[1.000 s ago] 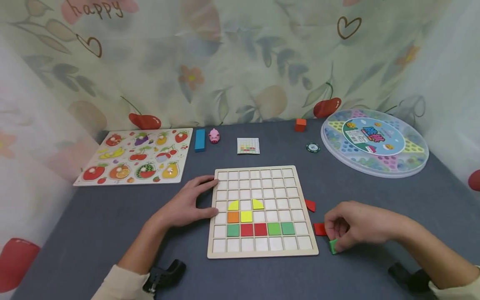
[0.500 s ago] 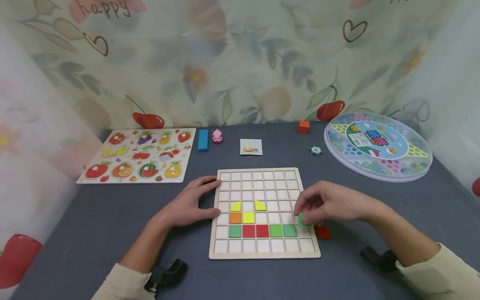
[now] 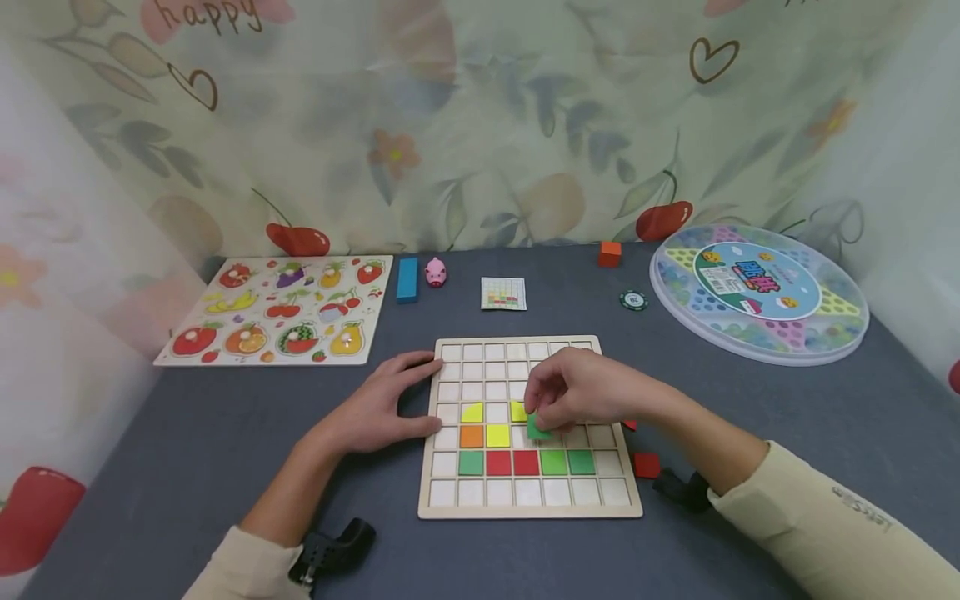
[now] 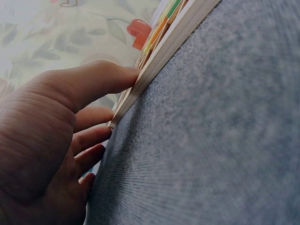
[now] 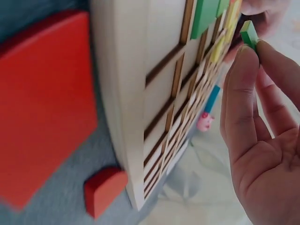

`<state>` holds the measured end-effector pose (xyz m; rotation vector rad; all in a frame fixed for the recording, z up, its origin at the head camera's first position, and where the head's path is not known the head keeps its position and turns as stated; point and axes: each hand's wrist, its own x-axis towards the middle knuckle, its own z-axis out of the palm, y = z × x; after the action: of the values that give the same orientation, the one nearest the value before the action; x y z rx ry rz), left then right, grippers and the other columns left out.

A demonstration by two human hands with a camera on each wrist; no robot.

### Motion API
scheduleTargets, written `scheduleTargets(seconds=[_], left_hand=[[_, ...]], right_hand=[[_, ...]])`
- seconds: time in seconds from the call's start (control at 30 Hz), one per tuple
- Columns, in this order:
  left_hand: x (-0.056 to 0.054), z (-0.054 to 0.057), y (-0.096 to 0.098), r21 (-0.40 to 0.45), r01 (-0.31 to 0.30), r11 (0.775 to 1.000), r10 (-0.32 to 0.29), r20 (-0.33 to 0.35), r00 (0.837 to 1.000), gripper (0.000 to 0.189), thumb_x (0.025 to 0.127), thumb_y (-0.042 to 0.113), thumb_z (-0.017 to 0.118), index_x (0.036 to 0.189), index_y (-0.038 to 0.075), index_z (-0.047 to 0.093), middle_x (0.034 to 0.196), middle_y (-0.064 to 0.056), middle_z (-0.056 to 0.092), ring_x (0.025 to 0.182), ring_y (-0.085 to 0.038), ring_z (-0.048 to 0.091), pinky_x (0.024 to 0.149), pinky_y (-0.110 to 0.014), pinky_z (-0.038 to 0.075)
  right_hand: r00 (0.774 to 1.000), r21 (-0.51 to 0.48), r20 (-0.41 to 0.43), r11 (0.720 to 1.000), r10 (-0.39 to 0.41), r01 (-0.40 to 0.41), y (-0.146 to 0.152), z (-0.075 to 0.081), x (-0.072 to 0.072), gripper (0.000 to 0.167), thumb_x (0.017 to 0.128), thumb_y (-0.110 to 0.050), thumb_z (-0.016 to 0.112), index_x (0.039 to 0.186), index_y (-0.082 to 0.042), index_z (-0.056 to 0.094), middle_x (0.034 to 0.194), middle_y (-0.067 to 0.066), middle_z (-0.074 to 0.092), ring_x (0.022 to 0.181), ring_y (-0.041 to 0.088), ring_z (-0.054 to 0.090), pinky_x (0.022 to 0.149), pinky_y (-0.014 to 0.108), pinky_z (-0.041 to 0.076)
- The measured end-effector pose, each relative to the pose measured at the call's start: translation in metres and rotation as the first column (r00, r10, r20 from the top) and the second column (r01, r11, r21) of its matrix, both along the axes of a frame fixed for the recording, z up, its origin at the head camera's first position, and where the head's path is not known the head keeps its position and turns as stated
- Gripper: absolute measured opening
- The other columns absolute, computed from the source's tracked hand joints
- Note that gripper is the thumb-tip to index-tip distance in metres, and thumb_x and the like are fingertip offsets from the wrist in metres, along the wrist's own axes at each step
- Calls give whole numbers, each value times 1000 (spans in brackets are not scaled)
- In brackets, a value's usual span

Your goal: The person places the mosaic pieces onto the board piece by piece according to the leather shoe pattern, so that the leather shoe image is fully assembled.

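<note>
My right hand (image 3: 588,387) pinches a green square tile (image 3: 536,430) between thumb and fingertips, above the middle of a wooden grid board (image 3: 480,512). In the right wrist view the green tile stands tilted, clear of the board. My left hand (image 3: 369,410) rests at the board's left edge, thumb and fingers spread; in the left wrist view its thumb touches the rim. In the grid lie two yellow rounded tiles, an orange tile (image 3: 472,436), a yellow square tile (image 3: 498,436), and a row of green and red square tiles (image 3: 498,462). My right hand partly covers one yellow rounded tile.
Right of the board lie a red square tile (image 3: 647,465) and a red rounded piece (image 5: 105,190). Behind stand a pattern card (image 3: 503,293), pink pig (image 3: 436,272), blue block (image 3: 407,279), orange cube (image 3: 610,254), chip (image 3: 633,300), fruit puzzle (image 3: 255,333) and round game board (image 3: 757,287).
My right hand has picked the green tile up from the table beside the board and carried it left over the grid. My left hand has stayed at the board's edge.
</note>
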<state>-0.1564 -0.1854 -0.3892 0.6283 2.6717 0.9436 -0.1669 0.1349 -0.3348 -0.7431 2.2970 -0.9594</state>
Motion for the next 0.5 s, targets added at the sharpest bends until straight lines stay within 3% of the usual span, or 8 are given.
scheduleTargets(seconds=[0.27, 0.5], left_hand=[[0, 0, 1, 7, 7, 1000, -7, -6, 1000, 81, 89, 40, 77, 159, 14, 43, 166, -12, 32, 150, -37, 29, 115, -63, 36], [0, -1, 0, 0, 1, 1000, -1, -4, 1000, 82, 89, 41, 77, 159, 15, 43, 166, -11, 32, 150, -36, 29, 115, -63, 35]], right_hand=[[1000, 44, -25, 999, 19, -18, -18, -8, 1, 9, 87, -4, 76, 88, -13, 76, 75, -3, 66, 70, 13, 60, 68, 30, 52], [993, 118, -120, 993, 1, 13, -28, -6, 8, 12, 86, -3, 77, 84, -15, 78, 73, -4, 66, 69, 13, 58, 66, 28, 51]])
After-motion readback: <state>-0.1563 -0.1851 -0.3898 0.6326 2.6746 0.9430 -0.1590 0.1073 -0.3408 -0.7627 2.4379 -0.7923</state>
